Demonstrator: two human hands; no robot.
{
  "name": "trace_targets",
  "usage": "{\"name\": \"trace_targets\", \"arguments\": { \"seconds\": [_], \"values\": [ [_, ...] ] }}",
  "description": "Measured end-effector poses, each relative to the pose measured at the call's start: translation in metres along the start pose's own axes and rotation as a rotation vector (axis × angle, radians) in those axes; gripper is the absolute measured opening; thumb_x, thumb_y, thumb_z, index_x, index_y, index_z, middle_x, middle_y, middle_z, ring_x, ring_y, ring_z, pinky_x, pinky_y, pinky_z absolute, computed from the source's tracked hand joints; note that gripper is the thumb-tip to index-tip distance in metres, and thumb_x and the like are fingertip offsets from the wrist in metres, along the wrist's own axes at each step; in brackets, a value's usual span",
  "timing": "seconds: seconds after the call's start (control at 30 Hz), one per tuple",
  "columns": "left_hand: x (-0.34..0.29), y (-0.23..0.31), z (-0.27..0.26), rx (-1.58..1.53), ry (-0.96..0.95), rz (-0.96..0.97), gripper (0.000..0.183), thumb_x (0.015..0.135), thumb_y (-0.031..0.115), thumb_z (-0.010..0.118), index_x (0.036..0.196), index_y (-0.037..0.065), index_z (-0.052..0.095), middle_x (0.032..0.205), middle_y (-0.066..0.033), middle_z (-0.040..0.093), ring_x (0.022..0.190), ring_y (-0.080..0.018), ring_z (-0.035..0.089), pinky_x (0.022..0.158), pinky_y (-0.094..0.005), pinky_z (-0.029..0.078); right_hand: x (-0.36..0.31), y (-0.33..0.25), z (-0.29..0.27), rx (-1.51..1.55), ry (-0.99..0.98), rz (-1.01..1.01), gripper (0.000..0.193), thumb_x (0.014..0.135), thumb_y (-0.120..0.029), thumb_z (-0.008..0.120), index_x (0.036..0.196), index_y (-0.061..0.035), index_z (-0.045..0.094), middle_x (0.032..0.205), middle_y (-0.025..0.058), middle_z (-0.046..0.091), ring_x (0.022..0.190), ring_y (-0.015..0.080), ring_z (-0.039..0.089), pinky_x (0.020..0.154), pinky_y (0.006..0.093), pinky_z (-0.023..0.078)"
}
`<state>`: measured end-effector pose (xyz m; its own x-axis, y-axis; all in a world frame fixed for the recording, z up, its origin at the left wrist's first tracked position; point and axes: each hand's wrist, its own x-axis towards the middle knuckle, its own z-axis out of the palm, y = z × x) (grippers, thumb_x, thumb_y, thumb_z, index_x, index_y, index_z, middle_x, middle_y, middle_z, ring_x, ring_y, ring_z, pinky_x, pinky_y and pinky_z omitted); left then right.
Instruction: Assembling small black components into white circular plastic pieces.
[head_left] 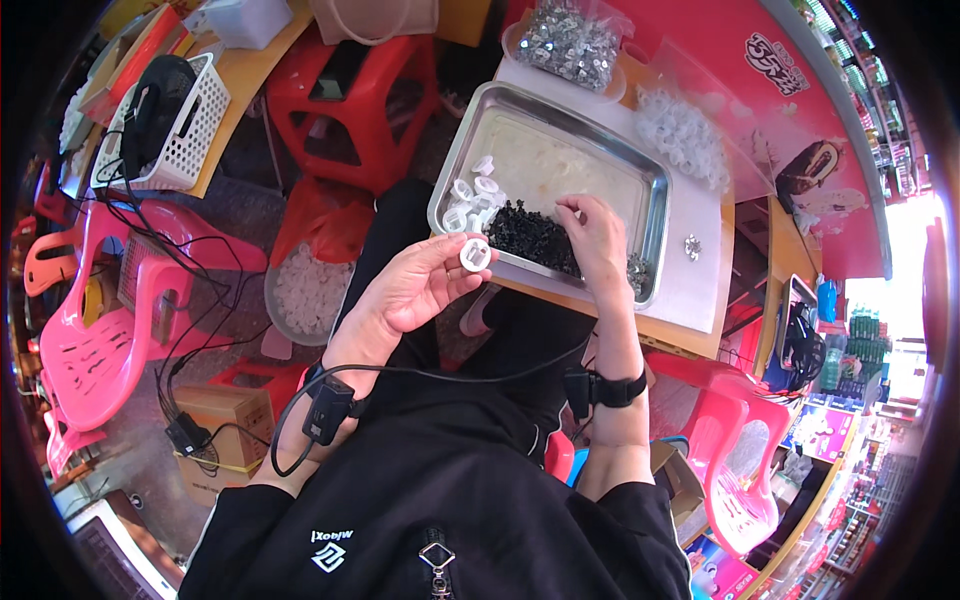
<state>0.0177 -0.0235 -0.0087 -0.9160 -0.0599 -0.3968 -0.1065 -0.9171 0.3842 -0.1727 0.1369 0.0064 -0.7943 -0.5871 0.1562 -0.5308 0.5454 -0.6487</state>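
Observation:
My left hand grips a round white plastic part between thumb and fingers, just off the tray's near edge. Metal-looking pieces show inside the part's face. Over the steel tray, my right hand has its thumb and fingertips pinched together; whatever is between them is too small to make out. Below those fingertips lies a heap of small black parts. Several similar white round parts are piled at the tray's left side. Some small metal pieces lie in the tray's near right corner, beside my right wrist.
Beyond the tray sits a clear bag of metal parts. Translucent plastic pieces and a few metal pieces lie to its right. A tub of white pieces and a red stool stand left. A black cable crosses my lap.

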Motion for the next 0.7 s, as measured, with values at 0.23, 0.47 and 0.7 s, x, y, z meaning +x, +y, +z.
{"name": "trace_targets", "arguments": {
  "seconds": [0.23,0.47,0.7],
  "values": [
    [-0.005,0.006,-0.001,-0.049,-0.001,0.031,0.027,0.096,0.017,0.055,0.113,-0.003,0.057,0.105,-0.0186,0.065,0.084,-0.0213,0.068,0.073,-0.0273,0.059,0.035,0.001,0.024,-0.09,-0.261,-0.293,0.014,0.078,-0.012,0.065,0.088,-0.0049,0.07,0.088,0.0124,0.064,0.085,0.0301,0.062,0.078,0.0391,0.049],
    [-0.007,0.008,-0.006,-0.06,0.008,0.052,0.028,0.096,0.017,0.054,0.115,-0.004,0.057,0.105,-0.0186,0.065,0.086,-0.021,0.067,0.077,-0.0276,0.058,0.045,0.008,0.028,-0.15,-0.342,-0.367,0.013,0.076,-0.012,0.062,0.084,-0.0058,0.07,0.086,0.0108,0.063,0.091,0.0292,0.061,0.082,0.0399,0.047],
    [-0.018,0.015,0.007,-0.034,-0.026,0.052,0.036,0.096,0.016,0.054,0.124,-0.007,0.052,0.107,-0.0186,0.065,0.087,-0.0207,0.067,0.078,-0.0275,0.058,0.024,-0.017,0.012,0.213,-0.267,0.025,0.012,0.079,-0.01,0.067,0.088,-0.002,0.07,0.084,0.006,0.066,0.077,0.0151,0.062,0.07,0.0276,0.049]
  ]
}}
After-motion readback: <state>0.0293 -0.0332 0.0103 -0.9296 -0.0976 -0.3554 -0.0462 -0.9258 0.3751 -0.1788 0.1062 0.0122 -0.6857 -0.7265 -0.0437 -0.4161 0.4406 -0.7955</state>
